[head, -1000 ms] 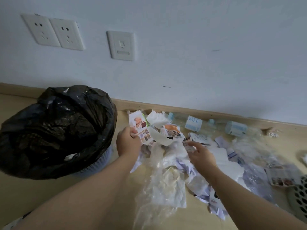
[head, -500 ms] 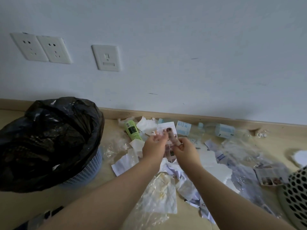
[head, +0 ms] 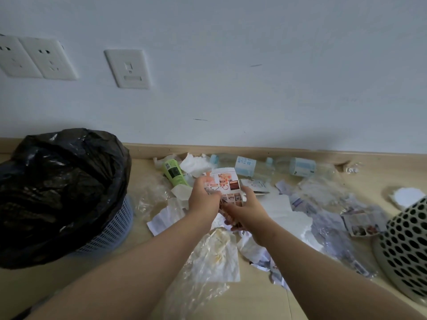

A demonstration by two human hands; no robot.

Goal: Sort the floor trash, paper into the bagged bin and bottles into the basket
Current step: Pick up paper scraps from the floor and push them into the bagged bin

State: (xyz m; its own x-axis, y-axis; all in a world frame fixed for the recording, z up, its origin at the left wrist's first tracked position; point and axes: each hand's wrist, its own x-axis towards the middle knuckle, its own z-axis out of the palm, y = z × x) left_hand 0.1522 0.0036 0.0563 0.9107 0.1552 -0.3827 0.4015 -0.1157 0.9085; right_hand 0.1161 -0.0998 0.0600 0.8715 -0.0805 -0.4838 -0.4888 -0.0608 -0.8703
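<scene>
Between two hands (head: pixel 204 199) (head: pixel 248 211), one leaflet (head: pixel 227 182)

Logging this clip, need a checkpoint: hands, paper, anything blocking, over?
Hands: left hand and right hand both grip printed leaflet above pile. Path to bagged bin at left open. By the wall, bottles unsorted.

The basket (head: pixel 406 248) is cut off by the right edge, the black bag (head: pixel 64 181) runs off the left edge and covers most of the bin (head: pixel 115 224), the left hand (head: pixel 203 199) and right hand (head: pixel 248 210) hide the lower part of the leaflet (head: pixel 227 181), and the print on the bottle (head: pixel 245 166) is too small to read.
</scene>
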